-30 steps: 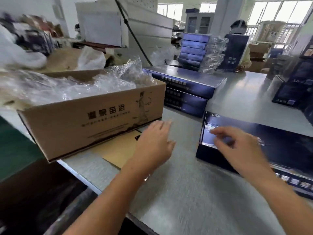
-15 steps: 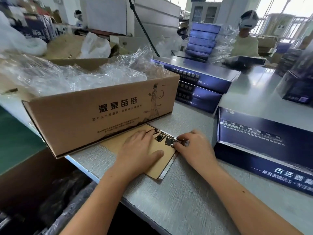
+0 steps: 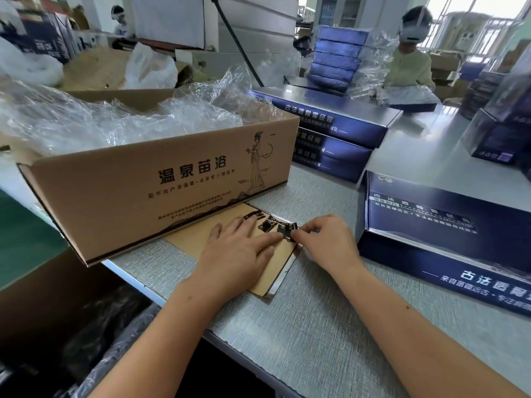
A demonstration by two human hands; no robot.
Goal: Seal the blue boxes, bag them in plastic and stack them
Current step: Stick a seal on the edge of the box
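**Item: blue box** (image 3: pixel 448 234). Lies flat on the tabletop (image 3: pixel 316 326) at 3 o'clock of the hands. It carries no plastic, and no seal can be made out on its near flap.

**Sticker** (image 3: pixel 287 229). Small and dark, at the 2 o'clock corner of a brown backing card (image 3: pixel 227 218). More stickers (image 3: pixel 267 224) sit just beside it at 10 o'clock.

**Right hand** (image 3: pixel 327 242). Its fingers (image 3: pixel 298 235) are curled and pinch the sticker's edge. Whether the sticker has lifted off the card cannot be told.

**Left hand** (image 3: pixel 235 254). Laid flat with the fingers straight, pressing the card down to the tabletop.

**Step in hand (judged):** sealing, at the point of taking a sticker off the sheet. Bagging and stacking are not yet begun for this box.

**Next move calls for (judged):**
- A slow peel while the card stays pinned down.
- Carrying the sticker toward 3 o'clock.
- Pressing it across the box's closing flap.

**Surroundings:**
- Carton (image 3: pixel 161 182) at 10 o'clock, touching the card's far edge and filled with clear plastic bags (image 3: pixel 129 119).
- Two stacked blue boxes (image 3: pixel 339 130) at 1 o'clock.
- A stack of bagged boxes (image 3: pixel 336 58) at 12 o'clock, well apart.
- Another person (image 3: pixel 408 67) seated just to the stack's right.
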